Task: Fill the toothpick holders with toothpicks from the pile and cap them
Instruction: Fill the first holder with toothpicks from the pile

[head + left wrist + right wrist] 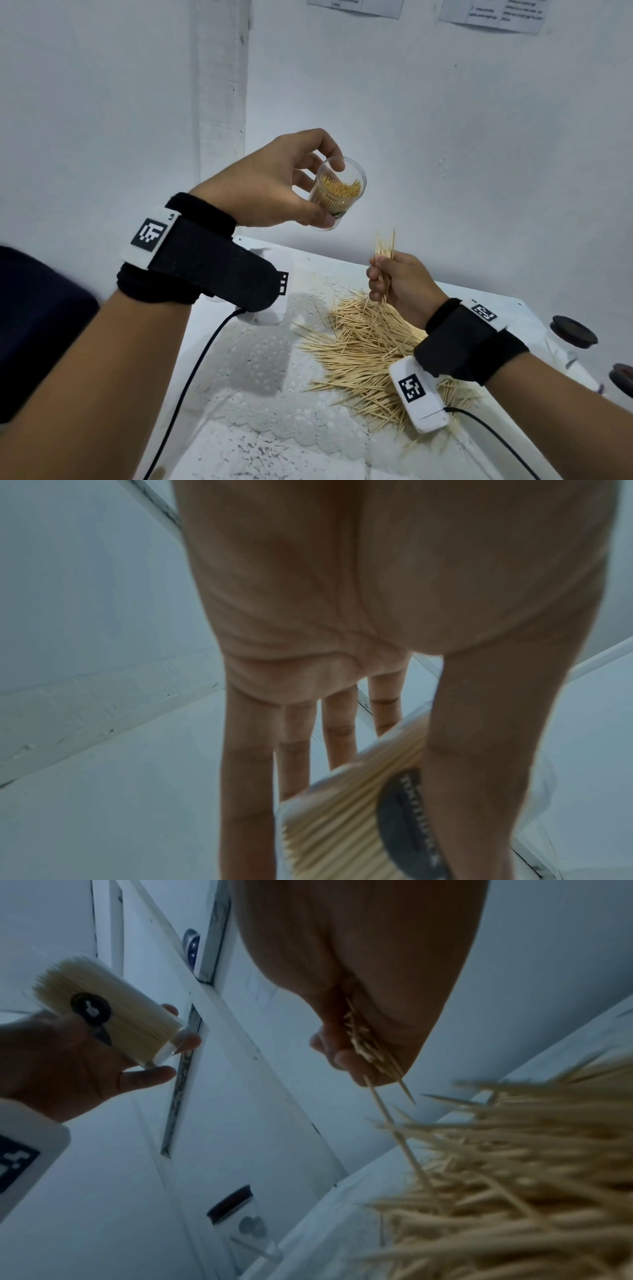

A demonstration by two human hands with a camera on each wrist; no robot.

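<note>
Toothpick holder gripped by left hand; right hand clutches toothpick bundle; right wrist view reveals capped holder.

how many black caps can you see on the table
2, both at the right edge of the table in the head view: one black cap farther back, another black cap nearer, cut off by the frame. More may lie out of view.

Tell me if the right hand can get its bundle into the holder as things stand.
Probably yes. The holder in the left hand is uncapped, its mouth tilted toward the right hand, with nothing between them. It looks nearly full, so the bundle may not all fit.
</note>
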